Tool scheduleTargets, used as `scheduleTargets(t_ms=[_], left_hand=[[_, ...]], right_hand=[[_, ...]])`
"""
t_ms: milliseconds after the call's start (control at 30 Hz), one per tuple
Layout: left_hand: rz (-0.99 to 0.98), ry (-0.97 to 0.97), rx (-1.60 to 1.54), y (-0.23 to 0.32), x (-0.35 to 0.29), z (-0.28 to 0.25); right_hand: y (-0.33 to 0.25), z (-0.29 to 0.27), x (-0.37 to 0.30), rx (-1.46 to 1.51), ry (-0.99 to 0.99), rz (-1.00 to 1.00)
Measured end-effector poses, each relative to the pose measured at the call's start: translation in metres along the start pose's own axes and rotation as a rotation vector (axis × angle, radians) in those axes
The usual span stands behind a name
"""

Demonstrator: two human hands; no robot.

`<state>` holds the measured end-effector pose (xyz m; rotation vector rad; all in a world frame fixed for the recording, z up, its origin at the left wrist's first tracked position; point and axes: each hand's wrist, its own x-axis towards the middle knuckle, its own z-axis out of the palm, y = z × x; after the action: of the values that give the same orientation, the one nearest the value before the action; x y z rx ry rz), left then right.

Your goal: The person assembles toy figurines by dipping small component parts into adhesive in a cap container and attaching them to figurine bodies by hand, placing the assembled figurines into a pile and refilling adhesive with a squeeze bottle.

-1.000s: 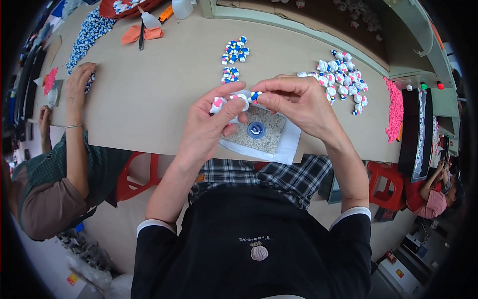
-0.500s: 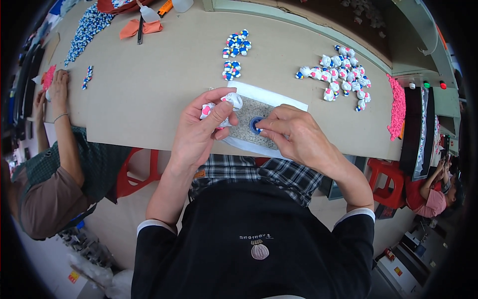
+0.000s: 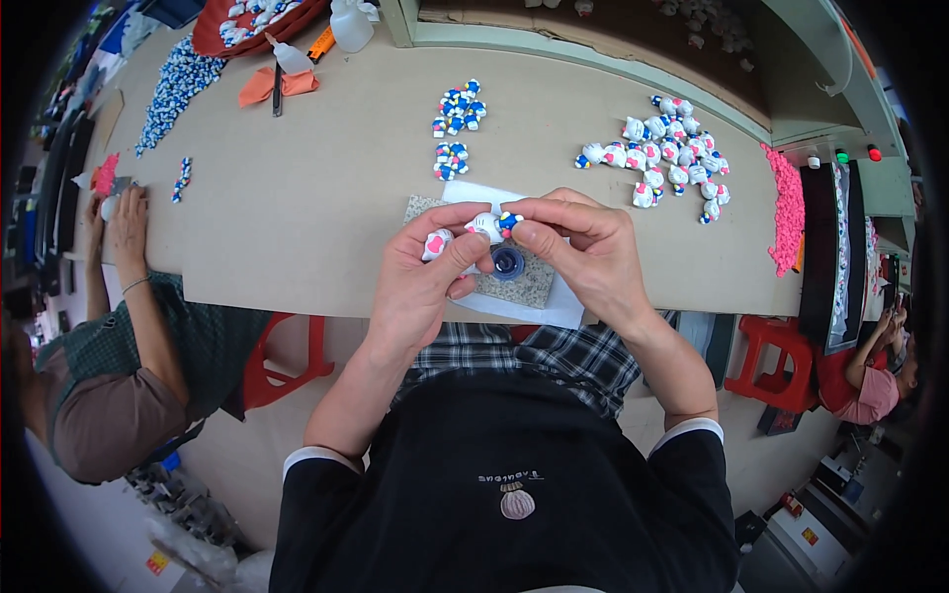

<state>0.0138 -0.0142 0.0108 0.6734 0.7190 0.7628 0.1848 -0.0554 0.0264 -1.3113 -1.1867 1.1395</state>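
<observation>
My left hand (image 3: 415, 272) is closed around white cat-shaped figurine heads. One head (image 3: 483, 228) sits between thumb and fingertips, and another with a pink bow (image 3: 436, 243) rests behind it in the fingers. My right hand (image 3: 596, 247) pinches a small blue, white and yellow figurine body (image 3: 510, 224) against the front head; the two pieces touch. Just below the fingertips stands a small round blue dish (image 3: 507, 263) on a speckled stone slab (image 3: 535, 282). White paper or cloth (image 3: 565, 307) lies under the slab.
Loose blue bodies (image 3: 458, 109) lie ahead in two clusters. Several joined cat figurines (image 3: 672, 148) are grouped to the right, near pink pieces (image 3: 787, 212) and a shelf (image 3: 593, 49). Far left are a blue-and-white heap (image 3: 178, 94), an orange cloth (image 3: 259, 87) and a co-worker's hand (image 3: 129, 227).
My right hand has risen from the blue dish and moved left, bringing the small body against the head. My left hand has shifted slightly right and keeps the heads.
</observation>
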Motion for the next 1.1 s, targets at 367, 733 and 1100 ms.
scheduleTargets(t_ms=[367, 733, 1100], left_hand=[[0.218, -0.029, 0.386, -0.002, -0.001, 0.001], [0.177, -0.029, 0.462, 0.000, 0.013, 0.010], [0.037, 0.000, 0.091, 0.027, 0.022, -0.012]], right_hand=[[-0.003, -0.008, -0.003, -0.176, -0.058, -0.131], [0.011, -0.015, -0.001, -0.037, 0.024, -0.029], [-0.002, -0.060, 0.040, -0.966, -0.077, -0.036]])
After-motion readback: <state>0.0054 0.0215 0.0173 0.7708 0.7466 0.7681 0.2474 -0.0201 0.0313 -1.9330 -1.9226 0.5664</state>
